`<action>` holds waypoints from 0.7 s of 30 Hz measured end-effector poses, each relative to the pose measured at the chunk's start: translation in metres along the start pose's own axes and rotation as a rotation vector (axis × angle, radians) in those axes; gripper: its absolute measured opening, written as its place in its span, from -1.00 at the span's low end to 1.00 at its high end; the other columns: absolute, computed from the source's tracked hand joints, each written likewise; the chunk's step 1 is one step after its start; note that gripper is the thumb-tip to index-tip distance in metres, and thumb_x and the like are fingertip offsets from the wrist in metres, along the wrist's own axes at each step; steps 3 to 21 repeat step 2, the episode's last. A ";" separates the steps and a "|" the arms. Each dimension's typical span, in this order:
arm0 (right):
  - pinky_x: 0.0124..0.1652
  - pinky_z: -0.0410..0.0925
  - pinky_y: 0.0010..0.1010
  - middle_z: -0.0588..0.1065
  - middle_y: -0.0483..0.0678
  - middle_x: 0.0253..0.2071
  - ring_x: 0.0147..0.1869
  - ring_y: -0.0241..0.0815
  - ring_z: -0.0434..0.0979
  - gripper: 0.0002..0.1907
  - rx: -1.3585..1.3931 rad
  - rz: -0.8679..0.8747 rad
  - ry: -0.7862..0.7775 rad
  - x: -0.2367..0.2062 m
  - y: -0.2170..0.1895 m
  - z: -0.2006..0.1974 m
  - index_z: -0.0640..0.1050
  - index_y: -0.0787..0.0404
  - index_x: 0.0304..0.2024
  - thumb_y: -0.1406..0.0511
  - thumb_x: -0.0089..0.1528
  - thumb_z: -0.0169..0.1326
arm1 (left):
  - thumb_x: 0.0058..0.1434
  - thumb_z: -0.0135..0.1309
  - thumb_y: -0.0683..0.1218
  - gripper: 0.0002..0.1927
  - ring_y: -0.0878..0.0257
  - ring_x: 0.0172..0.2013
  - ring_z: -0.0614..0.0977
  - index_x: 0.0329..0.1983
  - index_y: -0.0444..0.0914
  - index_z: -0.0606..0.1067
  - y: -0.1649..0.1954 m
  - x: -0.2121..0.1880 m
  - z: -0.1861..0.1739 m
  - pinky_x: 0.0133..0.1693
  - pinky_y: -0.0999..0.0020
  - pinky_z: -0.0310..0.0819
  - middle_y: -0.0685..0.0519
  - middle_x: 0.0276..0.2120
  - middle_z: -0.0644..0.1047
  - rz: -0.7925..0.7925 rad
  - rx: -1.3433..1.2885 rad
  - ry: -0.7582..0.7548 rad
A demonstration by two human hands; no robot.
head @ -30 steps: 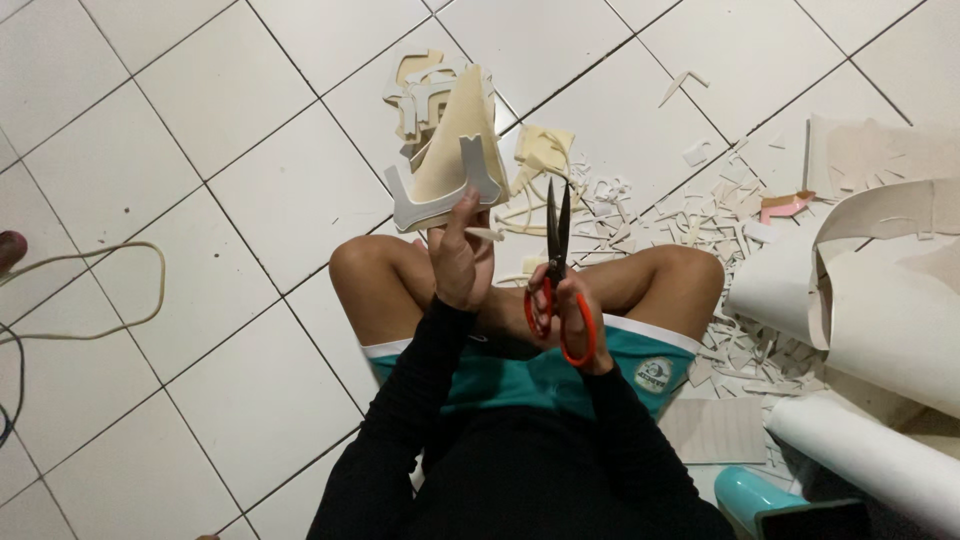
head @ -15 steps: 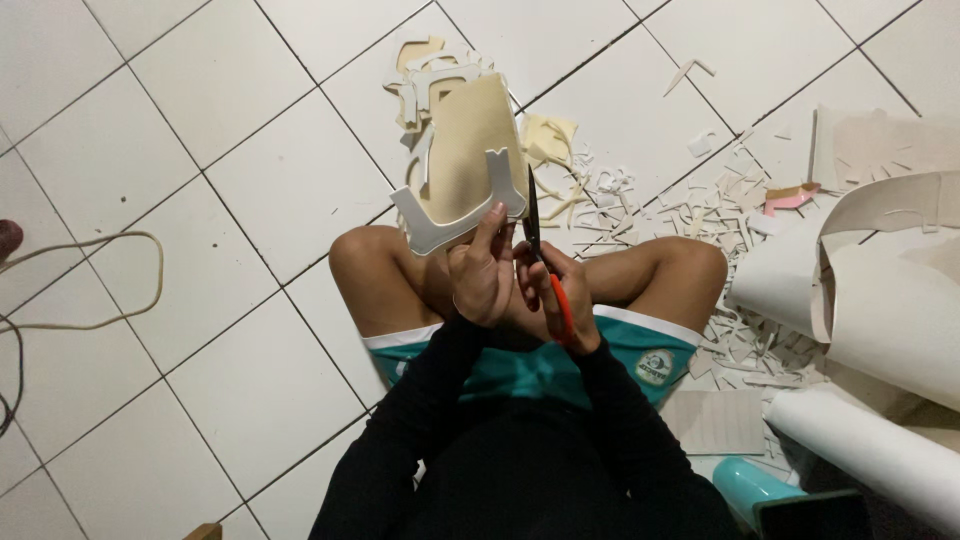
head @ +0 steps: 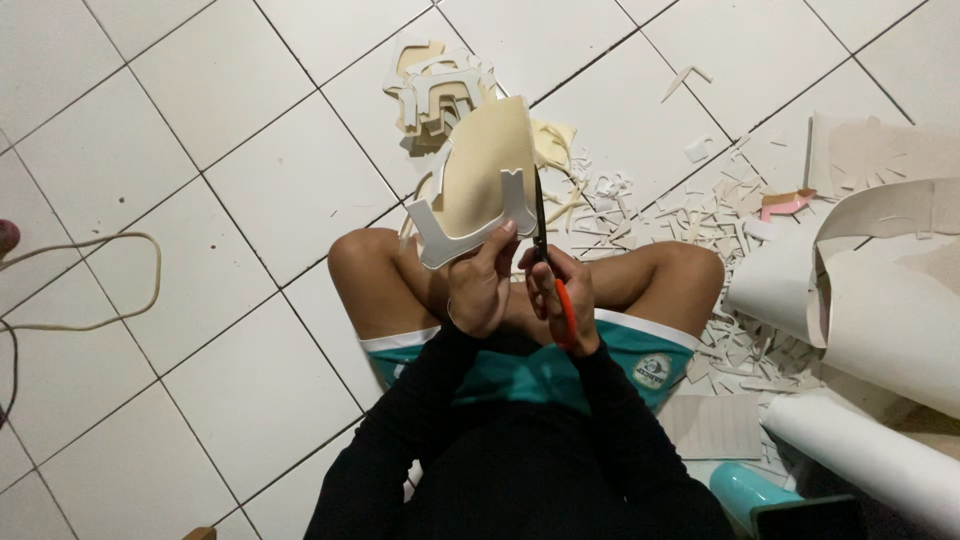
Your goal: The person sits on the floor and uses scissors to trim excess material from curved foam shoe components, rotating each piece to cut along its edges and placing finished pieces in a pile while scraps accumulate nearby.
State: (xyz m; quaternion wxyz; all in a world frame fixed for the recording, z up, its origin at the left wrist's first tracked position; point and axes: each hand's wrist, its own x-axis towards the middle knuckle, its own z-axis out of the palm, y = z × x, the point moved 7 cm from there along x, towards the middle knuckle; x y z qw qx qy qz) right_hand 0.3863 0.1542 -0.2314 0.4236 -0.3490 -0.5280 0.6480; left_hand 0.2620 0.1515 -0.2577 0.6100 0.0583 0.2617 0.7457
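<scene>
I sit cross-legged on a white tiled floor. My left hand (head: 480, 280) grips the lower edge of a curved cream sheet piece (head: 485, 170) with a white cut-out border, held upright over my knees. My right hand (head: 556, 295) holds orange-handled scissors (head: 541, 225), their dark blades pointing up along the sheet's right edge, touching it. The two hands are close together, almost touching.
A stack of cut cream shapes (head: 440, 85) lies on the floor beyond the sheet. Many small offcuts (head: 700, 215) are scattered to the right. Large white rolled sheets (head: 880, 300) lie at right, a teal object (head: 745, 490) at lower right, a cable (head: 90, 280) at left.
The scissors, held apart from the sheet at first, have come against its right edge. My hands moved together, and the sheet has turned a little.
</scene>
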 end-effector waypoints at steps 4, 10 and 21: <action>-0.66 0.01 -0.61 0.25 -0.22 -0.63 -0.67 -0.48 0.13 -0.39 0.019 0.075 0.062 -0.003 0.008 -0.004 0.48 0.33 -0.16 -0.13 0.32 0.07 | 0.36 0.13 -0.30 -0.79 0.23 -0.08 0.60 0.04 -0.37 0.50 0.001 0.002 0.001 0.04 0.37 0.52 -0.01 -0.12 0.56 -0.022 -0.011 -0.026; -0.66 0.01 -0.61 0.25 -0.22 -0.63 -0.67 -0.48 0.13 -0.39 0.019 0.075 0.062 -0.003 0.008 -0.004 0.48 0.33 -0.16 -0.13 0.32 0.07 | 0.36 0.13 -0.30 -0.79 0.23 -0.08 0.60 0.04 -0.37 0.50 0.001 0.002 0.001 0.04 0.37 0.52 -0.01 -0.12 0.56 -0.022 -0.011 -0.026; -0.66 0.01 -0.61 0.25 -0.22 -0.63 -0.67 -0.48 0.13 -0.39 0.019 0.075 0.062 -0.003 0.008 -0.004 0.48 0.33 -0.16 -0.13 0.32 0.07 | 0.36 0.13 -0.30 -0.79 0.23 -0.08 0.60 0.04 -0.37 0.50 0.001 0.002 0.001 0.04 0.37 0.52 -0.01 -0.12 0.56 -0.022 -0.011 -0.026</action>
